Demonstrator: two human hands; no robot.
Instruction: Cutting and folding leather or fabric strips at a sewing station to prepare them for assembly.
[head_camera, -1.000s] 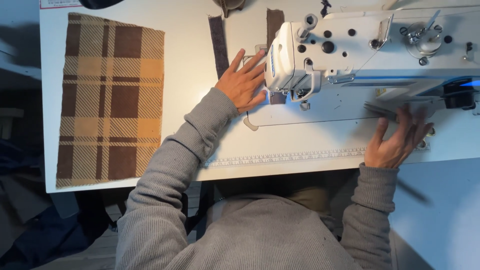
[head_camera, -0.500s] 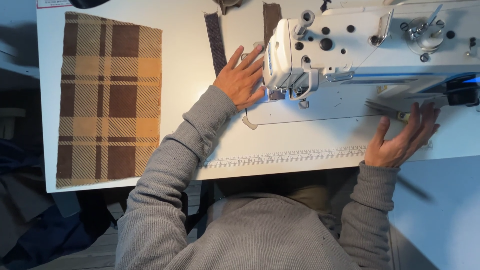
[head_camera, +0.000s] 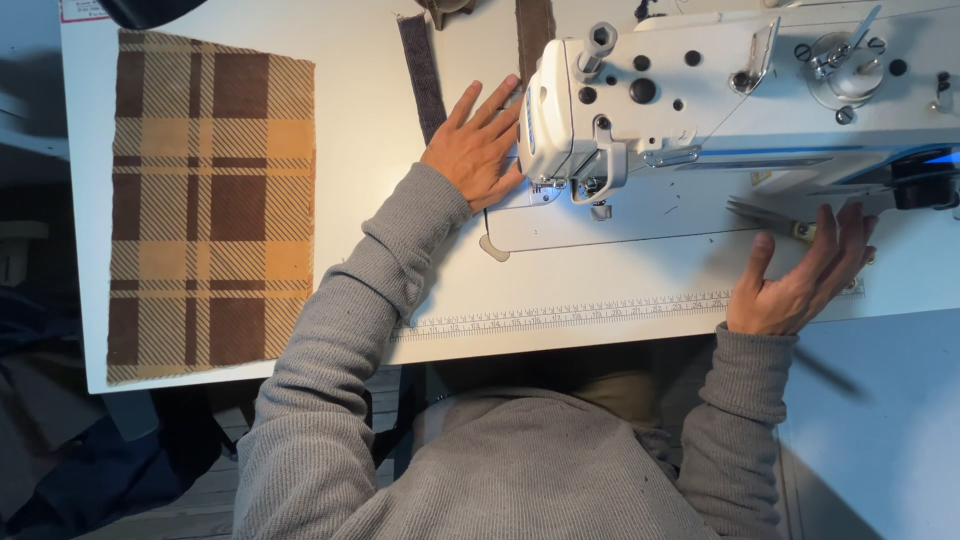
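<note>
Dark fabric strip (head_camera: 424, 75) flat on table; scissors (head_camera: 775, 218) lying near machine.

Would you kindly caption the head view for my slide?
Left hand flat beside the sewing machine, right hand by scissors, plaid cloth aside.

Bright, sharp overhead view, cool light on white table (head_camera: 380, 120), dark shadowed floor at left
</note>
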